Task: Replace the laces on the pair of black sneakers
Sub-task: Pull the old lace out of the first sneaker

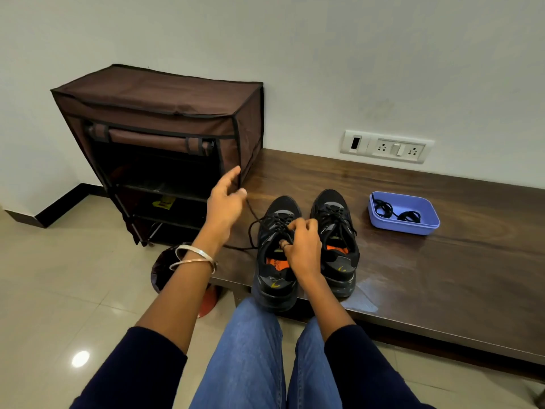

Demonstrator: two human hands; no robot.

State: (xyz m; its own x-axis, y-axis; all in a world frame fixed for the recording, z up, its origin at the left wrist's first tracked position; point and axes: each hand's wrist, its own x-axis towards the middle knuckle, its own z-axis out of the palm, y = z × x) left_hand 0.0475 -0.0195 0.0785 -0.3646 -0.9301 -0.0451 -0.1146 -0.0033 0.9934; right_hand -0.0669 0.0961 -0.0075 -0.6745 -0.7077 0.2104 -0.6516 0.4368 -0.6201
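While the left hand [225, 199] pinches a black lace [253, 215] taut, the right hand [302, 246] grips the left sneaker's [275, 261] tongue; a blue tray [403, 228] sits nearby on the worktop [442, 276].

Even indoor light, wide-angle edge distortion

I see left hand [225, 202] raised, forearm stretched forward, palm turned inward, thumb and forefinger pinching thin black lace [253, 215], other fingers loosely spread. 2 metal bangles [194, 256] sit on left wrist. Right hand [302, 246] lower, knuckles up, fingers curled, fingertips [295, 225] gripping lacing of left black sneaker [275, 273]. Both forearms bare, dark navy sleeves pushed up near elbows. Blue-jeaned knees below, between arms.
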